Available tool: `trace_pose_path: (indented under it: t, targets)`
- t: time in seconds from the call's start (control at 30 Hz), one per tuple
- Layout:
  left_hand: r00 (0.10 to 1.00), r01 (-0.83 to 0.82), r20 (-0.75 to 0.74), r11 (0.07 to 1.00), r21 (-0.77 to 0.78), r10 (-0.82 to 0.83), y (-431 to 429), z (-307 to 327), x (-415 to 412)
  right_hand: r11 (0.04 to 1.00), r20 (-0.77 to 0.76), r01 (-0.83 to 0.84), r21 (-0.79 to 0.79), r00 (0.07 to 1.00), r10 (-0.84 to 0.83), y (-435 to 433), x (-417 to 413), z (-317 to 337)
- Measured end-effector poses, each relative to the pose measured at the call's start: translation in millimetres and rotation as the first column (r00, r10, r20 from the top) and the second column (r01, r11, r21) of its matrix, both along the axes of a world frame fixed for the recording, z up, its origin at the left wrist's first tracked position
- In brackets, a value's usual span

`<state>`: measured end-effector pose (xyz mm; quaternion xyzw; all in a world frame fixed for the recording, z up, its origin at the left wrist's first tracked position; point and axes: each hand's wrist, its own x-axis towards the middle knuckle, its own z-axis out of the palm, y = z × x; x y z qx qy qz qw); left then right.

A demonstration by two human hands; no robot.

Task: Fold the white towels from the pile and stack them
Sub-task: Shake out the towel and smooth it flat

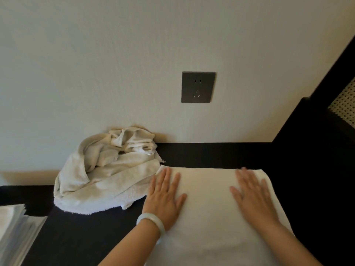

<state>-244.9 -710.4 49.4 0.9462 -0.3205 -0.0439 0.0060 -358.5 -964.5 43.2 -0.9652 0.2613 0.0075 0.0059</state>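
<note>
1. flat towel: near end cut off by the bottom edge at 6 o'clock; cloth under both palms hidden.
2. right hand: fingers blurred at the tips; forearm runs off the bottom edge.
3. left hand: forearm likewise cut off.
4. towel pile, at 10 o'clock from the left hand: number of towels cannot be told; lower layers hidden.
5. white stack, 8 o'clock corner: cut by the left and bottom edges, blurred, make unclear.
6. woven panel, 3 o'clock: cut by the right edge.

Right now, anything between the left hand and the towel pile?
Nothing visible. The left hand lies flat on the spread towel; the pile sits directly to its left, its near edge close beside the hand.
</note>
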Motion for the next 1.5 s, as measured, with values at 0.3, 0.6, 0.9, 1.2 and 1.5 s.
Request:
trace_pose_path:
  t: [0.3, 0.6, 0.9, 1.2, 1.5]
  targets:
    - [0.999, 0.039, -0.010, 0.999, -0.023, -0.039, -19.9, 18.8, -47.1, 1.000, 0.090, -0.013, 0.023, 0.996, 0.011, 37.1, -22.7, 31.7]
    - [0.998, -0.055, 0.006, 0.998, -0.037, 0.055, 47.2, -2.0, -44.2, 0.971, 0.013, 0.238, 0.030, 0.971, -0.238, 29.8, -85.5, 16.8]
    - [0.982, 0.180, -0.052, 0.982, -0.064, -0.184, -1.1, 13.2, -124.5, 0.993, 0.020, -0.075, 0.092, 0.997, 0.074, 153.1, -70.9, 22.4]
    - [0.994, 0.094, -0.041, 0.994, -0.059, -0.097, 74.7, 2.4, -119.1, 0.986, 0.023, 0.139, 0.094, 0.990, -0.141, 100.5, -171.1, 3.3]
    - [0.980, 0.161, -0.100, 0.980, -0.121, -0.173, 122.8, 8.3, -116.1, 0.964, 0.014, 0.172, 0.204, 0.984, -0.179, 61.0, -229.1, 9.1]
